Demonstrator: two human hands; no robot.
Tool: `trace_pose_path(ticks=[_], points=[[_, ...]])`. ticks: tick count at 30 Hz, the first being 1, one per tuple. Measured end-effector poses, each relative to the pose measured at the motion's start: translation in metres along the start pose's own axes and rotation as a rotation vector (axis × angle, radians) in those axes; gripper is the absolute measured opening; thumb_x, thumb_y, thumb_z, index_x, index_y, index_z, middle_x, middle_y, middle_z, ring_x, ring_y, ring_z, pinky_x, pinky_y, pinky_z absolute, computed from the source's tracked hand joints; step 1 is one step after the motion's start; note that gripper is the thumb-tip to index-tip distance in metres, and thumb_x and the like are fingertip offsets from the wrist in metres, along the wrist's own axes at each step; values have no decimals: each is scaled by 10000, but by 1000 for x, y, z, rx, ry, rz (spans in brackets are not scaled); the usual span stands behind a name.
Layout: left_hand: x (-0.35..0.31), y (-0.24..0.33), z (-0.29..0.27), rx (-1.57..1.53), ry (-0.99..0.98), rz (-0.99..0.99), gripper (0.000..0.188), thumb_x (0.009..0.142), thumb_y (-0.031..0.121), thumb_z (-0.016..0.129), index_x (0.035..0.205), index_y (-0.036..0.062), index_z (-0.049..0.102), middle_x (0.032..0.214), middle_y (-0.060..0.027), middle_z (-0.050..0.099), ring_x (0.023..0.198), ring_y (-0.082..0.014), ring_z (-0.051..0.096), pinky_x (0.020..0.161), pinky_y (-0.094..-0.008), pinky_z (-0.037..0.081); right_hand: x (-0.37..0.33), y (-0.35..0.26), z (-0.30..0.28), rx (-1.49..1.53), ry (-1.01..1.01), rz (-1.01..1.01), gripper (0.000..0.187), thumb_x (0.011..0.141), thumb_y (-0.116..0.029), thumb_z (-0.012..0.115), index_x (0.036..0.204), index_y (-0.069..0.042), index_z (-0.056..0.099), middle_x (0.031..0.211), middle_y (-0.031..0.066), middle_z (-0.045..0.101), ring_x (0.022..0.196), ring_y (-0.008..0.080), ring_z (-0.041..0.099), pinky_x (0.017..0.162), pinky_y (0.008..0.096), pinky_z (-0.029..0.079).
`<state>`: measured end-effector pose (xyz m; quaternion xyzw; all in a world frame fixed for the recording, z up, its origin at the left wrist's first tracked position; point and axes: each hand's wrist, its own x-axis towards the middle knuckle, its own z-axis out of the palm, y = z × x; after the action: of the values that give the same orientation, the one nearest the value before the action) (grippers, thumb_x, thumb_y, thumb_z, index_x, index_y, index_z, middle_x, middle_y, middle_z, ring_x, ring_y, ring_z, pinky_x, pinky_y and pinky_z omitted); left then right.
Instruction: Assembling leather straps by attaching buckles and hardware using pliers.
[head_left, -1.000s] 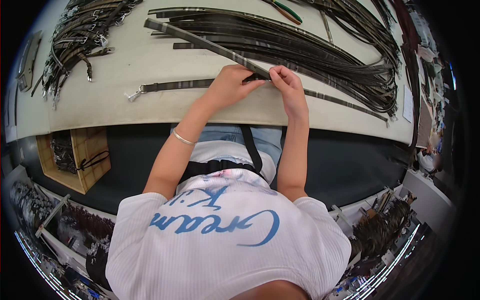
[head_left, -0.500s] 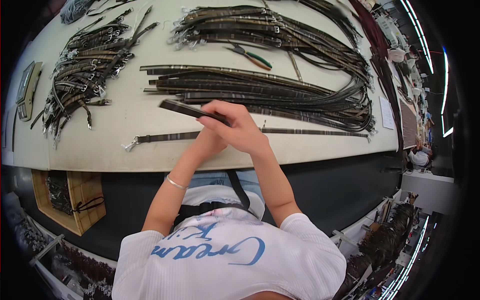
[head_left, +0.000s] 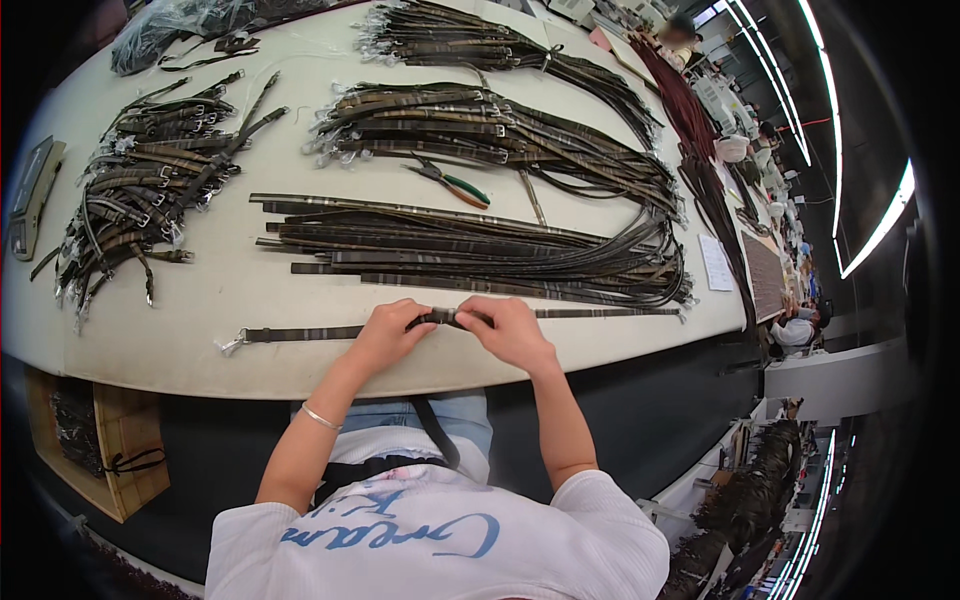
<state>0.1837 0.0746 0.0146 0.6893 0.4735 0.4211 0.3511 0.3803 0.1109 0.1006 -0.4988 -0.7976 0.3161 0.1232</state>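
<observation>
Near the table's front edge, my left hand and my right hand face each other, fingers closed. Between them they pinch a short stretch of dark plaid strap, one end in each hand's fingertips. A long plaid strap lies flat along the edge, a metal clip in clear wrap at its left end. It runs behind both hands and comes out on the right. I cannot tell whether the pinched stretch is part of it. Just beyond my hands spreads a bundle of similar straps.
Pliers with green and orange handles lie beyond the bundle. Buckled straps are heaped at left and bundled farther back. A grey device stands at the far left. A paper sheet lies at right. A wooden box sits below the table edge.
My hands, earlier clasped together with a dark strap end sticking out to the left, have come apart and lowered toward the long strap. The whole view has shifted, showing more of the table's far side.
</observation>
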Motion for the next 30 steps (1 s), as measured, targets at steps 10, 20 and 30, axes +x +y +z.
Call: trace_pose_path(ticks=[10, 20, 30], points=[[0, -7, 4, 57, 12, 109, 201, 784, 121, 694, 929, -9, 641, 825, -153, 621, 749, -340, 613, 675, -389, 498, 6, 2, 25, -239, 29, 77, 167, 833, -211, 615, 798, -56, 664, 657, 147, 621, 651, 335, 613, 598, 414, 461], [2, -4, 0, 30, -52, 120, 204, 790, 100, 683, 950, -17, 637, 817, -161, 615, 743, -339, 604, 669, -390, 488, 22, 11, 11, -92, -173, 9, 168, 823, -193, 629, 795, -33, 672, 669, 139, 639, 623, 298, 612, 584, 384, 458], [6, -3, 4, -25, -46, 125, 239, 762, 71, 705, 972, -25, 643, 776, -155, 597, 699, -321, 583, 641, -373, 460, 29, 21, 18, -21, -173, 66, 196, 829, -179, 611, 789, 2, 674, 726, 161, 663, 681, 324, 632, 642, 396, 475]])
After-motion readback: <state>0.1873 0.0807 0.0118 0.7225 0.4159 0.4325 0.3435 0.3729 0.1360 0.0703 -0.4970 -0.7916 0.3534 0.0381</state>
